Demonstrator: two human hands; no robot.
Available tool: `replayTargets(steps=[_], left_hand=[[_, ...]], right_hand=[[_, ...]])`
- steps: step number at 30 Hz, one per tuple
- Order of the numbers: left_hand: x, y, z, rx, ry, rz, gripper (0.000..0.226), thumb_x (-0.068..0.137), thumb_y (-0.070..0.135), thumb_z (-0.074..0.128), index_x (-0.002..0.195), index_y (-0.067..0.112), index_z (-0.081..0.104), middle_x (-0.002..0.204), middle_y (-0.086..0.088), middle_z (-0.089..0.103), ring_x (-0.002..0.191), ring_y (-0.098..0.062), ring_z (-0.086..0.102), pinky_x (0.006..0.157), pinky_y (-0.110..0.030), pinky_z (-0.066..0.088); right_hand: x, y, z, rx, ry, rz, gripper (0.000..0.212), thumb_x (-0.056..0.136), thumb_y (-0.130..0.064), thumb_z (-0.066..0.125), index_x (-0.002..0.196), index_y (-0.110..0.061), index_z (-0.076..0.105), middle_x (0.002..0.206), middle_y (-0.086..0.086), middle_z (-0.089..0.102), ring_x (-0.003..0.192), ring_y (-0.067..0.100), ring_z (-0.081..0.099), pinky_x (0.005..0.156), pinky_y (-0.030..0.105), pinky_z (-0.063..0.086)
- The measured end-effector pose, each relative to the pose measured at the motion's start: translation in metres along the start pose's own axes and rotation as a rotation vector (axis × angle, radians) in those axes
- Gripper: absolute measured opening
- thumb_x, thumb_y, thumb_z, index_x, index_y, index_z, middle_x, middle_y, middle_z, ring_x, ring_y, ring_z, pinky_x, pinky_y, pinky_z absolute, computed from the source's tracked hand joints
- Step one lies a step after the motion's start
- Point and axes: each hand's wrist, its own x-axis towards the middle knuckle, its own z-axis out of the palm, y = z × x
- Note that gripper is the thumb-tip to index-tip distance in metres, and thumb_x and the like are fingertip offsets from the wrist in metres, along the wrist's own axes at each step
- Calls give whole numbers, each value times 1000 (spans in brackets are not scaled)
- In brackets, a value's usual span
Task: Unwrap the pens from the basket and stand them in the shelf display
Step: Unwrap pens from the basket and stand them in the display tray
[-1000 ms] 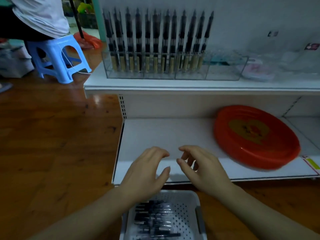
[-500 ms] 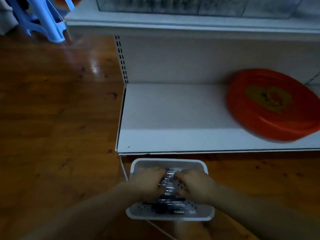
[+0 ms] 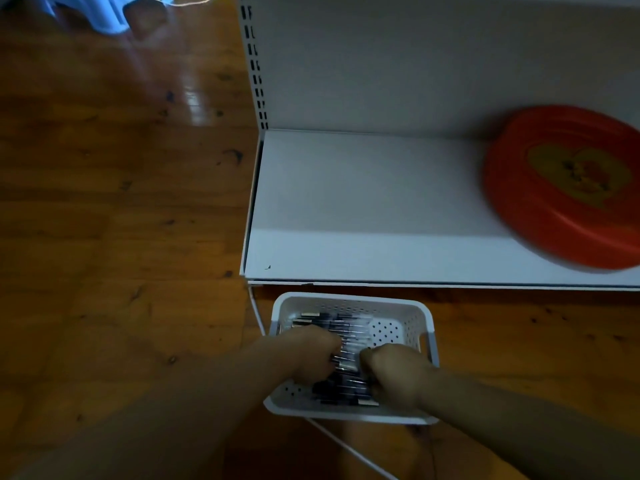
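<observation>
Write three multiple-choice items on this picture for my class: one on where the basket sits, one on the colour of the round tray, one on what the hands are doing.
1. Where is the white basket?
A. On the wooden floor in front of the lower shelf
B. On the lower shelf
C. On the blue stool

2. What colour is the round tray?
A. Green
B. Red
C. White

3. What are the two hands doing?
A. Resting on the shelf
B. Lifting the tray
C. Reaching into the basket among the pens

Key: A, the basket rests on floorboards below the shelf edge; B, the tray is red; C, the left hand and right hand are on the pens.
</observation>
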Motion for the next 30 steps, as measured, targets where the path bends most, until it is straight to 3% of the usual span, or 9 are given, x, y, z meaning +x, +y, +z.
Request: replayTargets(steps=[4,9,11,14,17,19,22,24,30], left_hand=[[0,-5,-4,-29,-23,-18,16,99,19,49,113,13,55,102,-8,57,92,-24,54,77,-36,45],[-5,-9,-19,-104,19,-7,25,101,26,49,121,17,62,116,-7,63,103,-25,60,88,-39,51],[-7,-9,-29,-230,61,30,21,100,25,55,116,16,65,110,-6,69,94,-21,68,87,-39,55],[-13,0,-52,-628,177,81,17,92,12,66,108,15,63,99,-11,73,70,-14,71,73,-32,59],[-20,12,-76,-841,320,155,21,87,8,73,104,6,61,86,-18,73,68,-20,71,69,-35,57],[-25,23,-90,-910,389,215,19,87,9,74,101,3,64,78,-14,72,70,-21,70,69,-35,56],[-32,36,-108,-951,468,268,12,89,15,74,98,8,69,84,-6,73,72,-15,67,69,-27,55],[-35,41,-118,-918,516,285,12,92,21,70,99,11,71,97,-2,74,76,-12,67,68,-24,54],[-47,60,-138,-815,540,349,14,98,27,61,100,19,71,98,4,75,94,-10,71,85,-34,58]], right_hand=[[-4,3,-9,-74,15,-82,20,94,-20,61,111,-15,67,108,6,63,100,24,60,85,36,52],[-17,12,-42,-24,135,-77,13,86,-18,56,90,-12,65,89,1,50,82,22,55,67,34,49],[-24,19,-51,15,211,-65,10,85,-20,56,85,-11,62,88,1,53,76,18,53,64,35,47],[-34,29,-63,109,313,-25,8,88,-25,60,92,-19,63,90,-4,55,75,11,53,65,28,47],[-42,34,-76,247,362,-27,13,88,-29,63,100,-24,67,92,-9,59,81,8,57,71,30,51],[-46,35,-85,333,397,-38,5,87,-26,65,91,-26,66,87,-7,61,78,8,58,69,31,51],[-53,34,-97,507,491,-36,17,86,-21,69,76,-29,58,73,-7,58,68,9,54,63,28,45],[-58,34,-104,604,551,-19,15,87,-23,73,77,-25,61,71,-2,60,67,15,57,64,31,47],[-79,29,-128,733,700,-16,17,87,-26,77,78,-23,63,69,-2,64,62,5,57,61,15,44]])
